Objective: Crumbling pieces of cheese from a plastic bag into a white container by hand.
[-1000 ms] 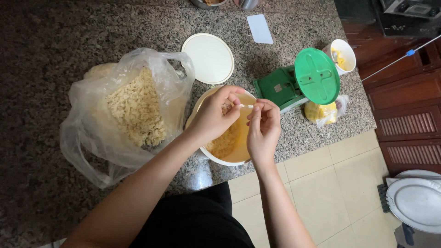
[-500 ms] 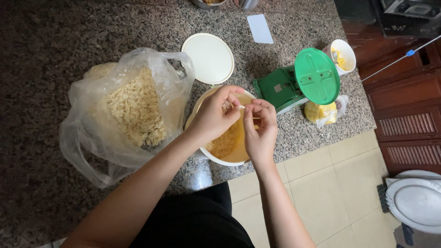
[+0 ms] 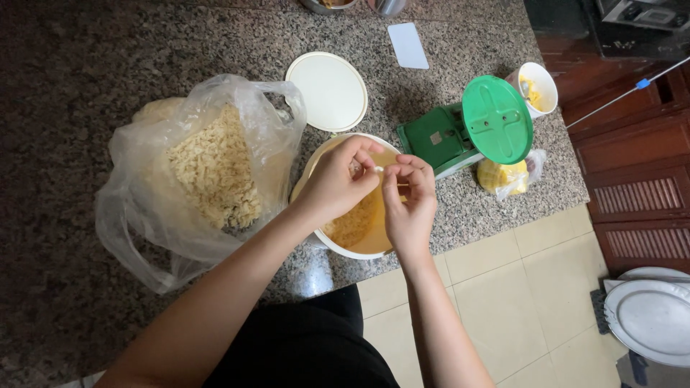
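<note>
My left hand (image 3: pixel 338 179) and my right hand (image 3: pixel 410 201) meet over a round white tub (image 3: pixel 345 248) of yellowish crumbly food near the counter's front edge. Between the fingertips of both hands is a small pale piece (image 3: pixel 376 169), pinched from either side. The hands cover much of the tub's contents. To the left lies a clear plastic bag (image 3: pixel 194 179) holding a heap of pale crumbly bits.
The tub's white lid (image 3: pixel 329 90) lies behind it. A green kitchen scale (image 3: pixel 474 126) stands at the right, with a small yellow bag (image 3: pixel 503 176) and a white cup (image 3: pixel 539 88) near it. A white card (image 3: pixel 407 44) lies further back. Tiled floor lies below the counter.
Both hands have stayed over the tub. The fingers have shifted slightly around the small piece.
</note>
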